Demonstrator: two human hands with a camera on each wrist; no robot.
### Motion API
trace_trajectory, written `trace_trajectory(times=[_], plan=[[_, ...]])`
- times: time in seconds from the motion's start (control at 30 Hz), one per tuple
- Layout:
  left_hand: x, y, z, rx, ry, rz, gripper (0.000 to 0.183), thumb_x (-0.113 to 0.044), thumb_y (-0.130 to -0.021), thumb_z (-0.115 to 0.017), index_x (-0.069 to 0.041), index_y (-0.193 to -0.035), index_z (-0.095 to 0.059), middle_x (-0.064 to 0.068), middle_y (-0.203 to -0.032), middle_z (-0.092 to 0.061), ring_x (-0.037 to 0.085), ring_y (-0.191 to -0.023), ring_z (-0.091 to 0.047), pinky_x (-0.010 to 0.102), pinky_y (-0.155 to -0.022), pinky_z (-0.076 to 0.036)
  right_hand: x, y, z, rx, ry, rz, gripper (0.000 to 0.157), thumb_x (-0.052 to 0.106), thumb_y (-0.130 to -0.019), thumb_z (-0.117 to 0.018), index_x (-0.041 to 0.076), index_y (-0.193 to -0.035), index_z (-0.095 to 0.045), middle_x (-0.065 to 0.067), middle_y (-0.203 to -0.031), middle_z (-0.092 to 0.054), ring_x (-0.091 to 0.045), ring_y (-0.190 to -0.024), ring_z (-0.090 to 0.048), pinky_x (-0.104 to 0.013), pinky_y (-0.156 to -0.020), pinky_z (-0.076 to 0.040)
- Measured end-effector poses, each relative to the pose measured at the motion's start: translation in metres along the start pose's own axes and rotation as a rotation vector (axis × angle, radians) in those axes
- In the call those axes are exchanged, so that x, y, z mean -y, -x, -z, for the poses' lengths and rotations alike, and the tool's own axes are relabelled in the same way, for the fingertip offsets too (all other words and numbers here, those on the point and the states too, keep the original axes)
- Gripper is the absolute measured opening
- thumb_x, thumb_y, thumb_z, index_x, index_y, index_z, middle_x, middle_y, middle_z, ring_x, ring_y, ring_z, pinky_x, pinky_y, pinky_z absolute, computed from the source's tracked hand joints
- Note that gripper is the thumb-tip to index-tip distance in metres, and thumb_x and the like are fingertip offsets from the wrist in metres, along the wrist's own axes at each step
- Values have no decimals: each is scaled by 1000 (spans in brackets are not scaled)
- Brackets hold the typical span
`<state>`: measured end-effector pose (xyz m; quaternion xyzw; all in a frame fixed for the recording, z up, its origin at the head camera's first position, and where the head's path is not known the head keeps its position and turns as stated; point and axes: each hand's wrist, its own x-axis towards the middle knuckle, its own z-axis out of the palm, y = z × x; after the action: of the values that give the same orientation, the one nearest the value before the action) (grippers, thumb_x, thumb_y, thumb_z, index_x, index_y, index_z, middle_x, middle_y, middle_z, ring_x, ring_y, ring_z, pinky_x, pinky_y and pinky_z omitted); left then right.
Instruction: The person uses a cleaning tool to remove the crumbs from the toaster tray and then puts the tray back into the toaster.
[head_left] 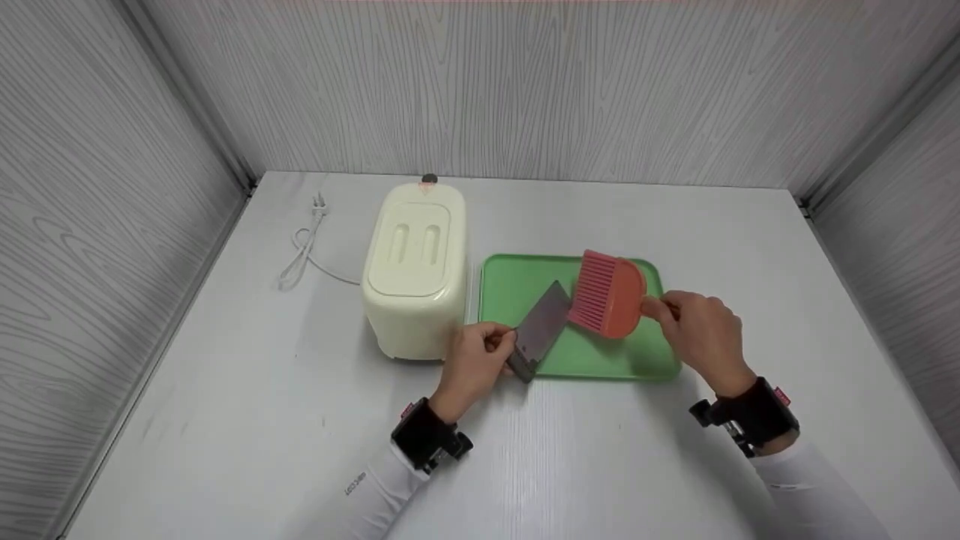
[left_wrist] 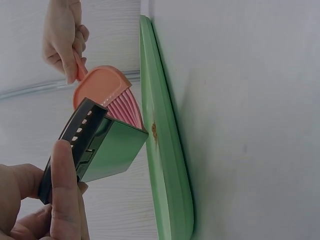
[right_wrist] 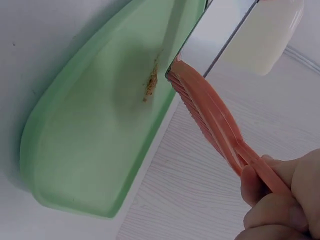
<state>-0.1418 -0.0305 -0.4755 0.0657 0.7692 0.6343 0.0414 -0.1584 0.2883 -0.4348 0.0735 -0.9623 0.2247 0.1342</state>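
Counter [head_left: 562, 465]: white, carrying every item below.

Tray [head_left: 600, 361]: green plastic, rectangular, low-rimmed; right of the counter's middle, its left edge just beside the toaster.

Toaster [head_left: 412, 277]: cream, rounded body, lid with two elongated recesses; left of the counter's middle, toward the back edge. White cord [head_left: 334, 275] and pronged plug [head_left: 320, 208] lie toward the counter's back-left corner.

Plate [head_left: 546, 319]: thin, grey, rectangular, metallic sheen, dark slotted end-piece; held tilted over the tray's front-left part, end-piece reaching past the front edge.

Left hand [head_left: 478, 354]: fingers closed to the end-piece's thickness, pinching it against the thumb.

Brush [head_left: 626, 300]: orange plastic, rounded head, pink bristles; above the tray's right half, bristle tips apparently touching the plate's far end.

Right hand [head_left: 703, 330]: fingers curled around the slim orange handle, no gap left.

Crumbs [right_wrist: 151, 85]: brown, fine, a small elongated scatter on the tray floor, beside the plate's end.

Condition of work, as judged: brushing of the plate under way, some residue apparently already off and lying in the tray. Outstanding: any residue on the plate, amount impossible to tell; plate and brush not yet put down; crumbs not yet cleared.
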Motion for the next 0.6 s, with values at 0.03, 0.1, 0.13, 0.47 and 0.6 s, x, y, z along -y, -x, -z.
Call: trace_trajectory(times=[0.03,0.1,0.13,0.47,0.6], plan=[[0,0,0,0,-7,0,17,-4,-99,-64,7,-108,-74,9,-84,-69,10,-63,-63,33,-58,-65,0,0,-1,-2,2,1,41,35,-101,-69,9,-70,-67,6,-53,-41,-12,-50,-39,-25,-42,-26],[-1,1,0,-1,-17,-1,17,-4,-99,-64,7,-108,-74,8,-85,-70,11,-64,-63,33,-58,-65,-1,-1,-2,-8,6,3,42,35,-101,-69,9,-68,-65,6,-53,-39,-11,-49,-38,-25,-42,-25],[0,1,0,-1,-21,-3,17,-3,-99,-64,7,-108,-74,8,-85,-70,11,-64,-63,33,-58,-65,-1,-1,-2,-11,8,4,43,35,-102,-68,10,-67,-63,7,-52,-39,-11,-49,-38,-25,-42,-25],[1,1,0,8,-32,-16,15,-3,-99,-65,7,-107,-74,9,-84,-69,13,-63,-64,32,-58,-65,-5,-1,-7,-93,10,27,44,34,-101,-69,10,-65,-60,6,-52,-39,-12,-48,-37,-25,-41,-24],[0,1,1,7,-36,-5,16,-3,-99,-65,7,-108,-74,9,-84,-70,12,-63,-64,33,-58,-65,-9,-2,-7,-110,7,16,42,34,-102,-68,6,-71,-68,4,-53,-43,-12,-49,-39,-25,-41,-26]])
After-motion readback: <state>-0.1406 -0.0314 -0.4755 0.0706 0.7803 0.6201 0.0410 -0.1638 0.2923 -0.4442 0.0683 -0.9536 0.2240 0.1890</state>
